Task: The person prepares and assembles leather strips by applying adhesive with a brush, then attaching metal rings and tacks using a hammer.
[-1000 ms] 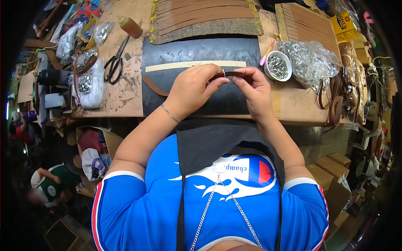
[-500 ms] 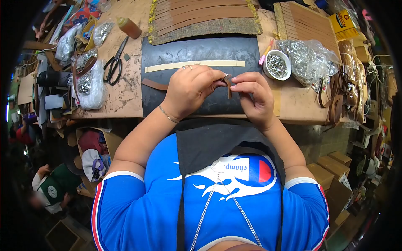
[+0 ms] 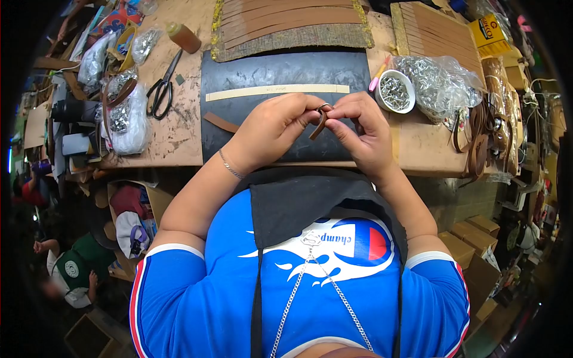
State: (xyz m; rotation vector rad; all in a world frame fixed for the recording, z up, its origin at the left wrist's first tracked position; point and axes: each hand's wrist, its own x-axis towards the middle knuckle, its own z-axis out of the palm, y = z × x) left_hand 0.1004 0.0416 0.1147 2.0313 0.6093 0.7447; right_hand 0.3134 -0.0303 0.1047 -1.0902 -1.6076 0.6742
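Over the black mat, my left hand pinches a brown leather strap between thumb and forefinger. My right hand closes on the same strap from the other side, fingertips almost meeting the left ones. Between the fingertips the strap is folded, and its short end hangs down towards me. A small shiny metal piece, perhaps a buckle, shows at the fold, mostly covered by fingers. More brown strap sticks out to the left, behind my left hand. A pale paper strip lies flat just beyond my hands.
Right of the mat stand a white bowl of metal hardware and a clear bag of similar pieces. Black scissors and a brown bottle lie left. Cut leather strips rest at the back. Another person is at lower left.
The strap's hanging end has swung from upright to slanting down-left. My right thumb has moved in against it, and both hands have turned slightly.
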